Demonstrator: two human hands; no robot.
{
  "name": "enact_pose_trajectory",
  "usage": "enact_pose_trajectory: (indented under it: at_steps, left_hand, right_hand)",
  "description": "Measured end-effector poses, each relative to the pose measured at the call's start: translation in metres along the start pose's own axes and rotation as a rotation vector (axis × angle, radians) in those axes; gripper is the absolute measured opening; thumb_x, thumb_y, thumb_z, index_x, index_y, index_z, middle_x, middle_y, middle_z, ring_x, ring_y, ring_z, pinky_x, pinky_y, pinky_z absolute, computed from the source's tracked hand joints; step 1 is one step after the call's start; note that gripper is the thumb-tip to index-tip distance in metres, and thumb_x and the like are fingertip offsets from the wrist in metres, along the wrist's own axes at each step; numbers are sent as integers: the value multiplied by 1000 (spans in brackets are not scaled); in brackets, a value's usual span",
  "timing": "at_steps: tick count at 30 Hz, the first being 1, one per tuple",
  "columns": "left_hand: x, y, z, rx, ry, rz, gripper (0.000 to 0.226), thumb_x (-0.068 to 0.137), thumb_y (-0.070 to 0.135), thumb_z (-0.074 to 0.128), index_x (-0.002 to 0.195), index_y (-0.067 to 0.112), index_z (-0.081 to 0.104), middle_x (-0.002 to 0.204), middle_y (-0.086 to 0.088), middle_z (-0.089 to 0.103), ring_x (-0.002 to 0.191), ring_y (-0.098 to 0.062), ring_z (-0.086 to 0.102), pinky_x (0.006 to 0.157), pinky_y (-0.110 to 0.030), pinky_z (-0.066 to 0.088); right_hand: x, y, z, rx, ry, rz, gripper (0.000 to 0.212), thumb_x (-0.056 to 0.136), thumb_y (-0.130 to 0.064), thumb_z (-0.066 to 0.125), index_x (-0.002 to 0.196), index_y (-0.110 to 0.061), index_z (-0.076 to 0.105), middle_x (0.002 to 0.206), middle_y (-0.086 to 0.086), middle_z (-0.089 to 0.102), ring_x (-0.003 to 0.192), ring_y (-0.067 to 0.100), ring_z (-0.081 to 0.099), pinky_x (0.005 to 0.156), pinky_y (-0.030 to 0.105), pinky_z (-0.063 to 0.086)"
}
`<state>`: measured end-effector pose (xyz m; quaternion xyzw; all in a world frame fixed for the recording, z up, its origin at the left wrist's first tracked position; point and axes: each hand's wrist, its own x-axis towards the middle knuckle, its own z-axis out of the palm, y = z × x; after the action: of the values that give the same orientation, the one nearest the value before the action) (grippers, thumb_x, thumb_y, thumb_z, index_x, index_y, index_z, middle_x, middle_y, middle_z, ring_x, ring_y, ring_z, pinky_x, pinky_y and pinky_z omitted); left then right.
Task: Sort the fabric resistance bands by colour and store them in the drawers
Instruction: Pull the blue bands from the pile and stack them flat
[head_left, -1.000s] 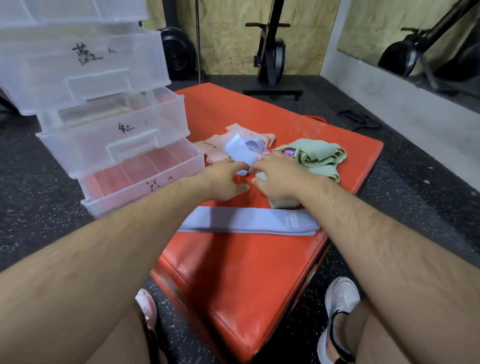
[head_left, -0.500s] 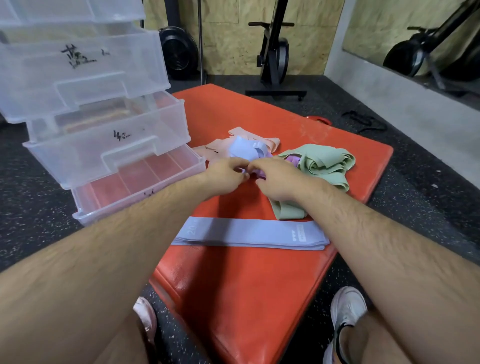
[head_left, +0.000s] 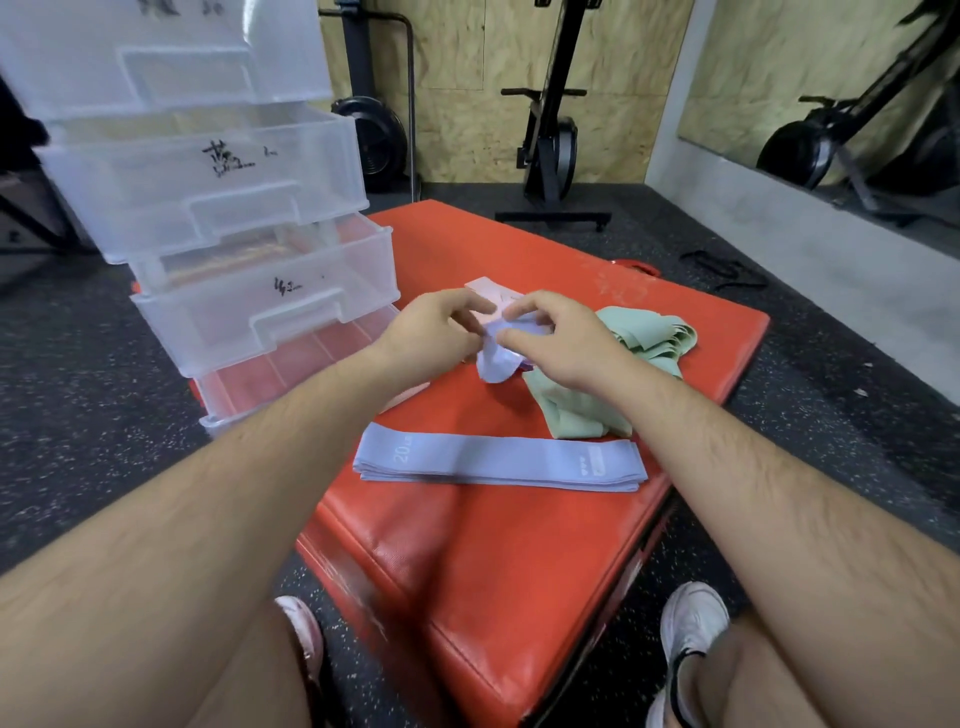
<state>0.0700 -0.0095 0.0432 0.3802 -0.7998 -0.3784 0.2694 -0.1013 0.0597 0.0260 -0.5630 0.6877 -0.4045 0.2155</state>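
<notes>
Left hand (head_left: 431, 332) and right hand (head_left: 561, 343) pinch one crumpled lavender band (head_left: 496, 364) between curled fingers, just above the red mat's (head_left: 493, 571) centre. Judged purpose: flattening it for the lavender stack (head_left: 498, 462) on the mat's near part.

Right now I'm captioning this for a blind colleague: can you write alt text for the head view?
A person's left hand and right hand pinch a crumpled lilac band over an orange mat. A flat stack of lilac bands lies nearer the person, green bands to the right, clear pulled-out drawers at left.
</notes>
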Motion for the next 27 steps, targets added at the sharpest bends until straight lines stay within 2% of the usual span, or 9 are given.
enact_pose_trajectory:
  at_steps: [2,5,8,10,13,16,18,21,27]
  left_hand:
    - [-5,-1,0,210,-13,93,35,80,15,76,112,25,68,89,0,60,68,-5,52,68,-25,46]
    - [-14,2,6,202,-59,182,31,73,31,84,97,31,64,90,8,55,73,-6,51,68,-24,45]
    - [-16,3,8,195,6,227,20,81,33,78,92,21,67,90,6,62,74,-7,56,65,-22,45]
    - [-16,5,5,171,101,212,15,89,26,69,80,16,63,76,4,66,63,-4,55,58,-21,42]
    - [-16,7,0,1,125,98,10,92,18,63,87,11,58,73,-1,71,61,-8,63,57,-24,51]
    - [-19,6,-4,-101,64,33,10,89,10,61,95,7,53,80,-10,73,69,-25,69,61,-36,57]
    - [-21,7,-6,-118,22,6,11,88,10,61,94,9,52,78,-9,72,63,-20,69,55,-34,56]
    - [-22,5,-9,-43,-5,24,7,90,13,61,89,14,54,71,-3,67,51,-8,61,49,-28,50]
    - [-22,-2,-24,-66,100,-2,10,91,14,62,91,6,56,81,-15,73,61,-16,64,48,-26,48]
  right_hand:
    - [-4,-6,-1,89,-56,76,20,78,-42,71,89,-26,71,100,-6,66,90,11,58,79,30,49]
    - [-13,-17,-3,252,-132,137,30,89,-46,65,85,-17,74,77,-6,67,70,13,56,63,27,43]
    - [-16,-26,-6,521,-185,203,36,98,-45,53,91,-14,70,73,-4,68,60,11,52,55,24,40]
    - [-15,-26,-8,591,-145,227,40,96,-46,52,93,-9,67,78,4,65,60,14,46,55,26,38]
    - [-10,-20,-6,411,-41,194,42,80,-37,50,97,-2,66,97,6,55,71,16,45,52,25,38]
    - [-7,-15,1,112,-21,46,29,92,-25,53,105,-2,64,106,2,53,94,17,48,70,24,44]
    - [-8,-12,8,80,-58,-20,24,97,-24,58,103,-1,60,92,1,54,81,14,48,73,30,41]
    - [-12,-13,13,76,-102,-91,22,101,-22,56,105,0,57,71,-2,49,63,8,41,62,23,37]
    - [-8,-6,14,-89,-131,-143,19,94,-25,66,93,-7,59,72,-7,47,66,10,41,65,30,37]
